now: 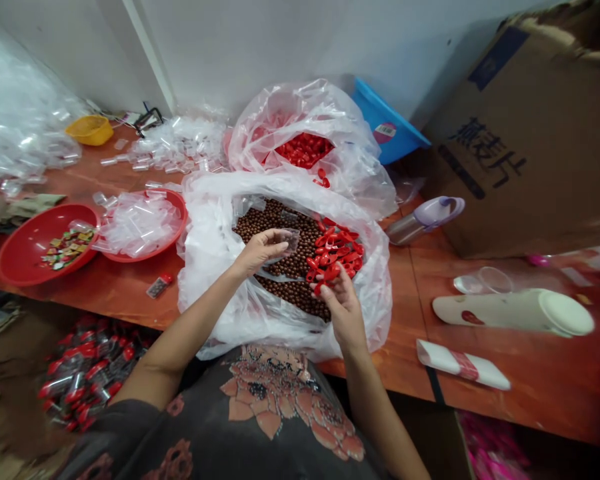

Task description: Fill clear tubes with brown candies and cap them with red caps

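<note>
Wooden table (410, 320), clear capsule (291, 241) pointing right

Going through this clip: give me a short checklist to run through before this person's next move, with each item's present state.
Left hand grips the clear plastic capsule: ok.
Right hand has its fingers on the red plastic pieces: ok.
Capsule contents: cannot tell.
Brown beads stay inside the white plastic bag: ok.
Nothing stray on the upper plastic bag: not ok, loose red pieces lie on its fold.
</note>
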The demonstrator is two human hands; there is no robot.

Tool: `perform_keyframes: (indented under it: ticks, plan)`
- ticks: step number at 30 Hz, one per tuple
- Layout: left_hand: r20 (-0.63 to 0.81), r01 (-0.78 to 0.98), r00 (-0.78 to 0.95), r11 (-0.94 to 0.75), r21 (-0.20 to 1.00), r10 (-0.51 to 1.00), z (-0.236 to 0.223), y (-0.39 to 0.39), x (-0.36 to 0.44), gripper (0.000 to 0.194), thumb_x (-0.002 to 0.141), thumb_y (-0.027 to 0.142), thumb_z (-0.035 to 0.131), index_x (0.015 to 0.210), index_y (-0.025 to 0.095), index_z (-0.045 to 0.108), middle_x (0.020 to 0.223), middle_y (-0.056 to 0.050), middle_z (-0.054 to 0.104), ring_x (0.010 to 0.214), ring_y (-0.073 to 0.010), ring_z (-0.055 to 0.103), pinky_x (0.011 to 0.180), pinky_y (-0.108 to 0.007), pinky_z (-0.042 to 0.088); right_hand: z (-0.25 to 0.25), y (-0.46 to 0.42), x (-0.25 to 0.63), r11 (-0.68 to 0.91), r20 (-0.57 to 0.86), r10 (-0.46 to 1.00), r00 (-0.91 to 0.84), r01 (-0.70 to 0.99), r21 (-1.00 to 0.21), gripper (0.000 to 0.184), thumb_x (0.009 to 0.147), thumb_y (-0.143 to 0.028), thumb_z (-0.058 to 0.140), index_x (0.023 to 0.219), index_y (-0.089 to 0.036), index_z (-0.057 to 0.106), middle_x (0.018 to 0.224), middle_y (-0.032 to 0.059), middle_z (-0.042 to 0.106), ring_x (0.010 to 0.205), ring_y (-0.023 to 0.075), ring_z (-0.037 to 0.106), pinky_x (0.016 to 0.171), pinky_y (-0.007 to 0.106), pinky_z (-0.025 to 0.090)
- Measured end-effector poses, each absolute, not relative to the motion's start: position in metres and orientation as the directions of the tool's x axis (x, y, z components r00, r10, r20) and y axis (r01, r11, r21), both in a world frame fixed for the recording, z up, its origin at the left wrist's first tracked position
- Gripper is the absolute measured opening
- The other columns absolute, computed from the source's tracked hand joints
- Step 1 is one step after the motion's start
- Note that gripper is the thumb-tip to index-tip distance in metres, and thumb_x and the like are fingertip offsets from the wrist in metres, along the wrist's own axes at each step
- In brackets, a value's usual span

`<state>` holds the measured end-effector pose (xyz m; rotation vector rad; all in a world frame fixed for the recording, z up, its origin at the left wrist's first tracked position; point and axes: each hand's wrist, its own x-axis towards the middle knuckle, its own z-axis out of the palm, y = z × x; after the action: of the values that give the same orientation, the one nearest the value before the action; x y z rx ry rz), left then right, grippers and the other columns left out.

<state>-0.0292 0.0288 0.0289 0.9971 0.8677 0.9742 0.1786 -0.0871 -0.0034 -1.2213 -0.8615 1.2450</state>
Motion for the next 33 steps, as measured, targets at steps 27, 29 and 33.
perform_keyframes:
  ticks: [27,29,33]
  plan:
    - [-0.293,0.189,0.169,0.261,0.947,0.941,-0.011,0.115,0.006,0.028,0.074,0.011,0.072,0.102,0.008,0.071,0.075,-0.002,0.067,0.058,-0.0092,0.054,0.058,-0.022,0.049,-0.021,-0.090,0.183,-0.191,-0.211,0.975,0.064,-0.233,-0.954,0.068,0.085,-0.040,0.070,0.146,-0.036,0.043,0.116,0.0046,0.068,0.097,0.0195,0.070,0.073,0.034,0.063]
    - [-0.278,0.130,0.186,0.257,0.958,0.942,-0.008,0.112,0.006,0.027,0.075,0.012,0.073,0.102,0.009,0.071,0.080,-0.002,0.068,0.062,-0.0088,0.056,0.059,-0.022,0.050,-0.020,-0.089,0.184,-0.180,-0.201,0.977,0.077,-0.213,-0.960,0.068,0.085,-0.041,0.069,0.147,-0.036,0.043,0.116,0.0048,0.068,0.098,0.0204,0.070,0.074,0.034,0.063]
    - [-0.283,-0.051,0.235,0.303,0.952,0.930,0.003,0.099,0.002,0.030,0.073,0.017,0.077,0.102,0.010,0.071,0.089,-0.004,0.071,0.064,-0.0082,0.059,0.061,-0.022,0.052,-0.016,-0.087,0.182,-0.179,-0.201,0.975,0.089,-0.212,-0.961,0.068,0.084,-0.041,0.071,0.146,-0.032,0.044,0.116,0.0060,0.069,0.100,0.0217,0.069,0.074,0.035,0.063]
